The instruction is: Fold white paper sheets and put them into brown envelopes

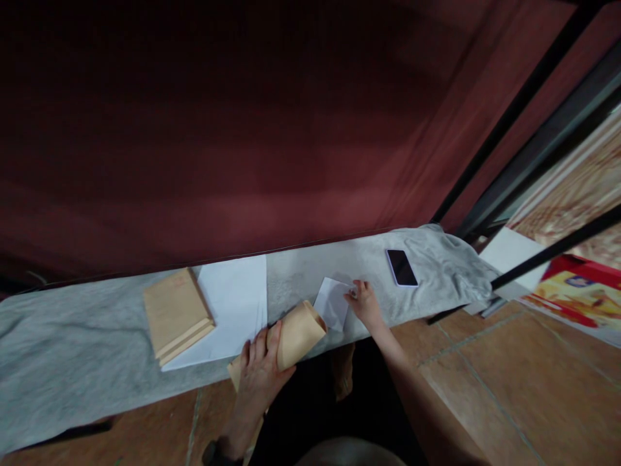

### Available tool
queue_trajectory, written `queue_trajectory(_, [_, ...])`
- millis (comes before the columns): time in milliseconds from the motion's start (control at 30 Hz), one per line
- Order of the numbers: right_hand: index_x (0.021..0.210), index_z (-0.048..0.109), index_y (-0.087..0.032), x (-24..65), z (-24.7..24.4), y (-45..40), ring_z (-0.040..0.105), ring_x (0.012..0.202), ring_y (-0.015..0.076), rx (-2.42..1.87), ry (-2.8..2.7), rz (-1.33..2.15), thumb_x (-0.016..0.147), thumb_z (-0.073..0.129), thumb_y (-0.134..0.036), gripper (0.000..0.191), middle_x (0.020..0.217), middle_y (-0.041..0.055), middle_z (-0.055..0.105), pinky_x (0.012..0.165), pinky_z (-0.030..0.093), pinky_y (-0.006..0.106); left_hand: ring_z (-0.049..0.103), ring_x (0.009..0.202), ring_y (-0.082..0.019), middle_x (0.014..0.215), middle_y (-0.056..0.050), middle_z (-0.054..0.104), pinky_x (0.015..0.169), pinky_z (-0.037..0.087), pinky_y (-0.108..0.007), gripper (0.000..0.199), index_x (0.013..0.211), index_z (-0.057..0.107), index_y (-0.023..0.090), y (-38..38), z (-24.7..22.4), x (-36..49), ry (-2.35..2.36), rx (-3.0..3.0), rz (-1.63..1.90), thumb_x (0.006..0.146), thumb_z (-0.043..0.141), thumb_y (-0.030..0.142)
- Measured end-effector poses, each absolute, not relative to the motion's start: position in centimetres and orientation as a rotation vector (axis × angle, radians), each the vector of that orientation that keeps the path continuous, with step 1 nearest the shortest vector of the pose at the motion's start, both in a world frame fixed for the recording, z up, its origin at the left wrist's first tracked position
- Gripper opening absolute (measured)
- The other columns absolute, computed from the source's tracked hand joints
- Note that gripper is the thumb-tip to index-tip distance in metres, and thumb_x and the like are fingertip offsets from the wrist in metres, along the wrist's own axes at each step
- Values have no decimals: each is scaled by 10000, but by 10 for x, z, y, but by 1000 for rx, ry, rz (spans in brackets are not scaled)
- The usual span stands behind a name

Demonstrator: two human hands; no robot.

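My left hand (262, 359) is closed on a brown kraft paper envelope (301, 335), holding it near the front edge of the cloth-covered surface. The envelope bulges, and its open mouth faces right. Just beyond that mouth lies a small white folded paper (332, 303). My right hand (365, 305) has its thumb and fingers pinched together at the paper's right edge. A small pale bit shows between the fingertips, most likely the paper's corner. The inside of the envelope is mostly hidden.
A stack of kraft envelopes (175, 310) rests partly on large white sheets (237, 304) to the left. A phone (402, 268) lies on the grey cloth (63, 349) at right. Behind rises a dark red panel (291, 162); black bars (514, 110) and a printed box (582, 291) are at right.
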State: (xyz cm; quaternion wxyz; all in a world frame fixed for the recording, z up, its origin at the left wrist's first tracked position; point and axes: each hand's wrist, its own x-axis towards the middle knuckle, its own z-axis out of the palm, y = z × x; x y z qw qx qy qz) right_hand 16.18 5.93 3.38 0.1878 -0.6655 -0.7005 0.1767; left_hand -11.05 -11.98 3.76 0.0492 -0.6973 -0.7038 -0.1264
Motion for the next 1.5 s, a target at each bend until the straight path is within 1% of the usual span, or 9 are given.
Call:
queue_trajectory(267, [1191, 620, -100, 139, 40, 94, 533, 1202, 339, -1903, -2119, 526, 765, 739, -318, 494, 1245, 215, 622, 1008, 397, 425, 469, 1311, -332, 1409, -143, 513, 1149, 275, -505, 999, 1562, 215, 215, -123, 47, -108, -2152, -2142, -373, 726, 755, 290])
queue_trajectory(400, [1007, 692, -146, 144, 40, 96, 591, 1145, 296, -1850, -2039, 666, 775, 727, -316, 289, 1137, 167, 689, 1002, 413, 383, 469, 1311, -337, 1401, -154, 516, 1155, 268, -519, 1013, 1559, 236, 198, -122, 48, -107, -2160, -2155, -361, 712, 785, 290])
queue_trajectory(500, [912, 696, -192, 155, 41, 89, 662, 1001, 231, -1767, -1909, 791, 819, 664, -292, 140, 979, 84, 723, 906, 475, 319, 465, 1310, -337, 1397, -150, 515, 1153, 275, -522, 1004, 1555, 250, 197, -122, 47, -107, -2155, -2158, -361, 713, 788, 302])
queue_trajectory(667, [1020, 620, -186, 169, 46, 67, 686, 813, 198, -1613, -1600, 920, 924, 464, -459, 328, 935, 65, 703, 653, 565, 281, 454, 1314, -337, 1394, -149, 523, 1154, 266, -529, 993, 1552, 257, 190, -121, 47, -106, -2151, -2158, -361, 718, 786, 292])
queue_trajectory(833, [956, 588, -205, 165, 46, 35, 670, 831, 205, -1337, -1282, 1098, 857, 516, -594, 408, 932, 60, 686, 634, 615, 296, 475, 1294, -337, 1376, -153, 532, 1146, 284, -528, 1012, 1550, 259, 177, -121, 44, -106, -2181, -2149, -356, 703, 796, 314])
queue_trajectory(967, [967, 618, -210, 167, 43, 11, 673, 778, 209, -1337, -1317, 1143, 847, 551, -556, 373, 923, 58, 684, 656, 612, 327, 460, 1317, -339, 1388, -155, 525, 1147, 291, -514, 1048, 1565, 227, 178, -121, 39, -106, -2179, -2139, -368, 701, 799, 334])
queue_trajectory(1067, [963, 640, -211, 175, 45, 3, 679, 691, 200, -1441, -1514, 1114, 890, 498, -473, 307, 794, 38, 680, 654, 582, 313, 456, 1321, -340, 1404, -153, 516, 1152, 279, -522, 1052, 1569, 204, 185, -122, 38, -106, -2174, -2128, -374, 712, 792, 343])
queue_trajectory(1300, [817, 619, -203, 192, 56, 6, 580, 486, 142, -1543, -1658, 1251, 872, 501, -352, 198, 543, -36, 556, 495, 467, 229, 466, 1312, -358, 1396, -167, 517, 1155, 256, -540, 1091, 1564, 203, 180, -123, 40, -103, -2085, -2193, -401, 675, 808, 359])
queue_trajectory(1500, [732, 635, -199, 163, 48, -1, 611, 613, 168, -1490, -1730, 1293, 875, 482, -354, 261, 635, -7, 600, 588, 487, 258, 468, 1318, -360, 1410, -165, 504, 1154, 246, -553, 1077, 1574, 172, 193, -119, 36, -98, -2056, -2246, -445, 705, 771, 408])
